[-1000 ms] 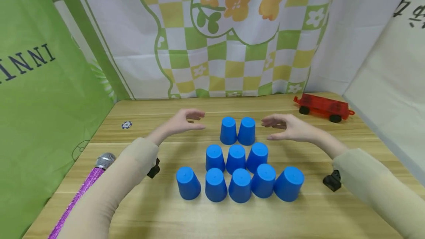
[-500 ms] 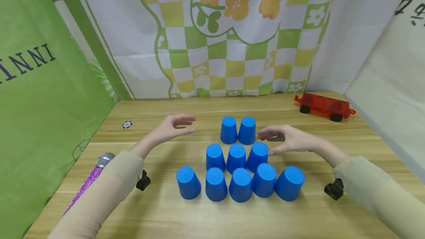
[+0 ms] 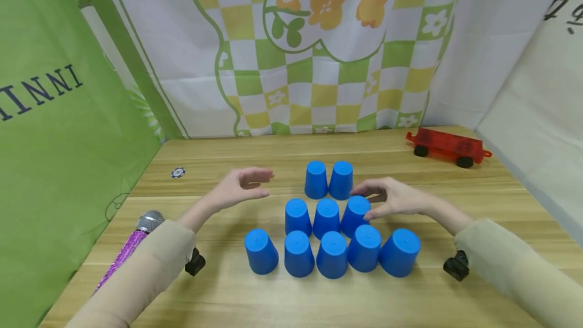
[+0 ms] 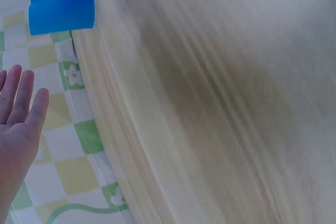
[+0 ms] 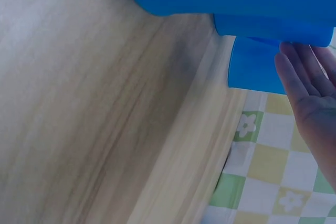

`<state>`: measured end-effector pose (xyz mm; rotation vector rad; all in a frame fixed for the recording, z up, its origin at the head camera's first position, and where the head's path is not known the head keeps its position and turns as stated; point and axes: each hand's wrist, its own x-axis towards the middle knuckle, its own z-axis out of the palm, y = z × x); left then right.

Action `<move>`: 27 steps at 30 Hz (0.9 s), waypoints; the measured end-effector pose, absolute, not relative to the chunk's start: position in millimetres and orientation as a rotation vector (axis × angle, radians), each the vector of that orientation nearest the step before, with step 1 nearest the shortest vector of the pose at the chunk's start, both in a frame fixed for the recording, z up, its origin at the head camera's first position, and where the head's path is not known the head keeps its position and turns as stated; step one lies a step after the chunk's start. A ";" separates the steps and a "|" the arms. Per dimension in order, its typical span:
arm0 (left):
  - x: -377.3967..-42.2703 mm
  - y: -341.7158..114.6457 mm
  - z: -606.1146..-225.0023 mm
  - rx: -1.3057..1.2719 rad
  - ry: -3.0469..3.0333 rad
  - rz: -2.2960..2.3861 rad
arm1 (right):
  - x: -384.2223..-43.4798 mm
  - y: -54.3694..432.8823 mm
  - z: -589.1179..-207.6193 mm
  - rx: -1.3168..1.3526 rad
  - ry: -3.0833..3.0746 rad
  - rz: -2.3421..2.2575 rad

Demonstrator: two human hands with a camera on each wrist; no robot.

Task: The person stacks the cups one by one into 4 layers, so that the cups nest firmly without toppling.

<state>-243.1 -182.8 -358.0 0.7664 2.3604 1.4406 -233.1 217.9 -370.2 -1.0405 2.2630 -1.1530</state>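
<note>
Blue cups stand upside down in three rows in the head view. Two form the back row, among them the back right cup (image 3: 341, 181). The middle row has three, ending in the middle-row right cup (image 3: 356, 217). Several make up the front row, with a front right cup (image 3: 400, 253). My right hand (image 3: 395, 197) is at the middle-row right cup, thumb by its right side and fingers behind it; whether it touches is unclear. Its fingers look straight in the right wrist view. My left hand (image 3: 236, 187) hovers left of the cups, holding nothing, fingers extended.
A red toy wagon (image 3: 448, 147) stands at the back right of the wooden table (image 3: 218, 297). A poker chip (image 3: 178, 172) lies at the left. The microphone (image 3: 132, 247) with a purple sparkly handle lies partly under my left sleeve. Printed curtains (image 3: 309, 75) hang behind.
My right hand has moved toward me, from beside the back row to the middle-row right cup. My left hand has drawn back and left, then shifted slightly right. The cups keep their places.
</note>
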 end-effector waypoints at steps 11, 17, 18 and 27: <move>-234.2 -159.2 -365.5 0.905 2.276 1.310 | -231.6 215.3 -371.7 -1.044 2.247 -1.164; -233.9 -146.8 -367.0 0.919 2.207 1.278 | -230.2 213.4 -371.2 -1.019 2.233 -1.171; -233.9 -144.9 -367.4 0.918 2.198 1.271 | -229.8 213.0 -371.0 -1.017 2.229 -1.173; -235.0 -132.6 -372.1 1.007 2.182 1.222 | -229.2 212.5 -371.3 -1.028 2.263 -1.196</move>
